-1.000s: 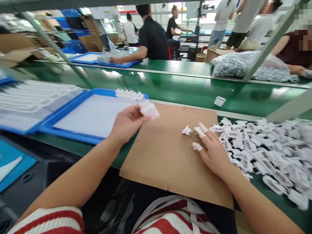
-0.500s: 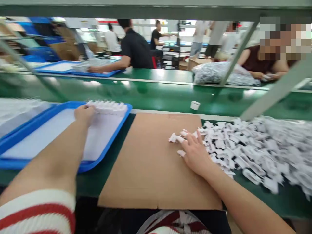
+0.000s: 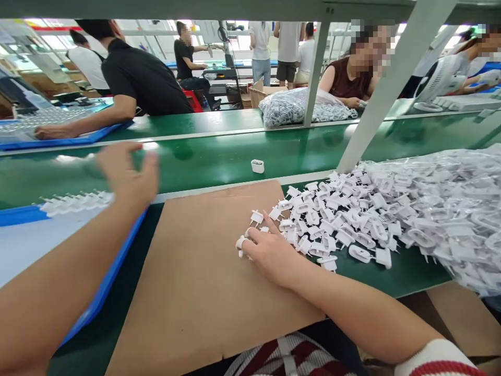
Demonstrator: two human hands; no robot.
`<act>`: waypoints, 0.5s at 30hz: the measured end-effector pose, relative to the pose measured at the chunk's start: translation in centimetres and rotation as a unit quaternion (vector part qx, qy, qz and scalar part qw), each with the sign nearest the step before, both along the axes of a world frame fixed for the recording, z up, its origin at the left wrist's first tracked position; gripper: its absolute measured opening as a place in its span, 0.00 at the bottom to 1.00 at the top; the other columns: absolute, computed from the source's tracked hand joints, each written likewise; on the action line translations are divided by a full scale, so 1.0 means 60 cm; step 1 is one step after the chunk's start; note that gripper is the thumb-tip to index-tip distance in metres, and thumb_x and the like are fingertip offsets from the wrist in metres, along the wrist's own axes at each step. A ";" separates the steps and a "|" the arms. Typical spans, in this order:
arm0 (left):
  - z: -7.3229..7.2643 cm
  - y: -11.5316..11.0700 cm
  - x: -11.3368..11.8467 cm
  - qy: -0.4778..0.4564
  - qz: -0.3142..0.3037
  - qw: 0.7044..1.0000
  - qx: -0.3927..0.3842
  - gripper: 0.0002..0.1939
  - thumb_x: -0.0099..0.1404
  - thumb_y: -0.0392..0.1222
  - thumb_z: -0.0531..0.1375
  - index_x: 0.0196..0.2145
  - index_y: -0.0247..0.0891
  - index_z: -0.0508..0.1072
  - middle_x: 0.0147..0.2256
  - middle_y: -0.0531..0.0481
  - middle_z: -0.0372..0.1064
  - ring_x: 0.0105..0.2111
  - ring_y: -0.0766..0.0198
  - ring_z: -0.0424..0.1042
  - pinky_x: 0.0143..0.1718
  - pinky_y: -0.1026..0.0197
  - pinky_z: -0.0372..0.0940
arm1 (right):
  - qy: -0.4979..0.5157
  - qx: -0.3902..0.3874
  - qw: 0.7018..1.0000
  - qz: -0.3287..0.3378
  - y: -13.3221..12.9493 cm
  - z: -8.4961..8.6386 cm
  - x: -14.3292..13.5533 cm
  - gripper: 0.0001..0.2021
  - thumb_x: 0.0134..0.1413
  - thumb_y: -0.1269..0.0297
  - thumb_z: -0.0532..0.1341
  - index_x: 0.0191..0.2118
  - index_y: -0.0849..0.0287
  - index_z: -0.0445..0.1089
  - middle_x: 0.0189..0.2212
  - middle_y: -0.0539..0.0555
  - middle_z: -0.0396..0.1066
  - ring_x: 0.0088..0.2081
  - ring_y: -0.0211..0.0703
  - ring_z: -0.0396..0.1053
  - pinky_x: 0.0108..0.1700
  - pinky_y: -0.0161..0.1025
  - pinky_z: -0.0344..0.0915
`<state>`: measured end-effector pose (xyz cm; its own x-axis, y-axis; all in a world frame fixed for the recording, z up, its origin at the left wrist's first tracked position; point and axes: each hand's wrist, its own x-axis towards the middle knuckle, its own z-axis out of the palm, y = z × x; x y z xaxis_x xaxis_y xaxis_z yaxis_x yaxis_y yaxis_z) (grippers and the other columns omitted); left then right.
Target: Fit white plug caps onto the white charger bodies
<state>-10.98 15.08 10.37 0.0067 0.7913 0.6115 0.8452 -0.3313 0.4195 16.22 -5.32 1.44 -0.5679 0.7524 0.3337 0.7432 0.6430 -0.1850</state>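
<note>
My left hand is raised over the near right corner of the blue tray, blurred by motion. Its thumb and fingers stand apart, and nothing shows between them. In the tray, a row of white plug parts with pins pointing up lines the far edge, on a white sheet. My right hand rests low over the cardboard sheet, with white coverings on its fingertips. Thumb and forefinger close around a small white plug part, partly hidden; another finger stretches toward loose plug parts.
A heap of white plug parts spills from a clear plastic bag at right. One white piece lies on the green belt beyond. A slanted metal post rises behind the heap. Co-workers sit across the belt.
The view has turned right. My left hand has let go of the plug row at the tray's far edge and lifted away. My right hand has drawn back leftward from the heap, its fingers closing.
</note>
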 end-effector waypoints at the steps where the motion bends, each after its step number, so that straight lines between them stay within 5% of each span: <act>1: -0.021 0.012 0.029 -0.010 -0.059 0.997 -0.043 0.19 0.70 0.43 0.57 0.56 0.31 0.68 0.60 0.37 0.63 0.65 0.44 0.54 0.69 0.39 0.46 | 0.029 0.003 1.000 0.011 -0.003 0.000 0.001 0.18 0.60 0.82 0.52 0.50 0.58 0.68 0.42 0.55 0.68 0.40 0.43 0.69 0.68 0.57 0.58; 3: -0.066 0.034 0.093 0.002 -0.127 0.986 -0.109 0.24 0.66 0.47 0.64 0.57 0.37 0.70 0.58 0.43 0.69 0.62 0.49 0.63 0.65 0.48 0.58 | 0.099 -0.011 0.995 0.020 -0.008 0.000 0.004 0.20 0.59 0.82 0.53 0.52 0.58 0.69 0.46 0.59 0.68 0.45 0.46 0.68 0.58 0.49 0.69; 8: -0.164 0.087 0.244 -0.056 -0.157 0.961 -0.222 0.48 0.54 0.46 0.74 0.67 0.30 0.61 0.68 0.30 0.58 0.69 0.41 0.55 0.69 0.48 0.53 | 0.310 -0.136 0.941 0.002 -0.008 -0.001 0.015 0.20 0.61 0.78 0.53 0.52 0.56 0.75 0.42 0.57 0.71 0.44 0.45 0.70 0.48 0.43 0.71; 11: -0.192 0.117 0.293 -0.112 -0.135 0.956 -0.236 0.42 0.55 0.40 0.73 0.65 0.32 0.63 0.64 0.31 0.63 0.66 0.43 0.61 0.67 0.47 0.55 | 0.476 -0.285 0.830 -0.057 0.000 0.006 0.020 0.12 0.66 0.66 0.57 0.49 0.54 0.77 0.36 0.53 0.74 0.36 0.41 0.71 0.44 0.42 0.72; 15: -0.194 0.124 0.296 -0.183 -0.101 0.954 -0.216 0.21 0.62 0.36 0.67 0.52 0.37 0.70 0.52 0.37 0.74 0.54 0.49 0.72 0.60 0.44 0.60 | 0.621 -0.428 0.650 -0.092 0.008 0.026 0.026 0.13 0.58 0.55 0.68 0.46 0.55 0.78 0.35 0.50 0.77 0.30 0.36 0.72 0.41 0.40 0.74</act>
<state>6.77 22.50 -1.30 0.0341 0.9751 0.2193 0.5541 -0.2011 0.8078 17.76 -4.85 2.99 -0.1346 0.9813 -0.1379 -0.2712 -0.1703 -0.9473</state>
